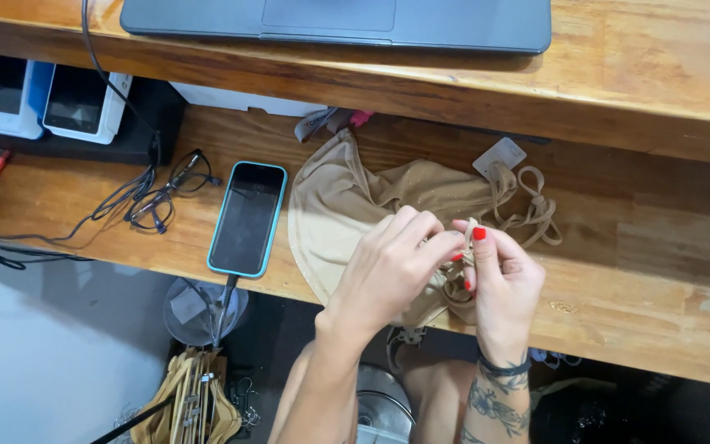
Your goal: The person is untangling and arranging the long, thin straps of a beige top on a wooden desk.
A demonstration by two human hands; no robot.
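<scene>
Both hands meet over the front edge of the lower wooden bench [643,271], working the same small piece of a beige garment [347,205] that lies spread across the bench from its middle toward the front edge, part of it drooping over. The left hand [392,263] is curled over the fabric with its fingers closed down, pinching a bunched bit at its fingertips, apparently to steady it for the other hand. The right hand [499,279] (red-painted nails, a dark band at the wrist) pinches a thin beige strap [472,230] between thumb and forefinger, the other fingers loosely folded; the strap end stands up between the two hands, held taut so that it can be handled finely. More of the garment's straps [536,210] loop loosely toward the right, beside a small white tag [499,156] near the back edge. Left of the garment, just beside it, a phone [246,218] in a light-blue case lies face up with a cable running off the front edge. Further left lie a pair of glasses [170,193] among dark cables, and two white devices [43,94] sit at the back left corner. On the raised shelf behind, a grey laptop [334,20] rests closed. Below the bench, wooden hangers [199,395] show near the floor.
</scene>
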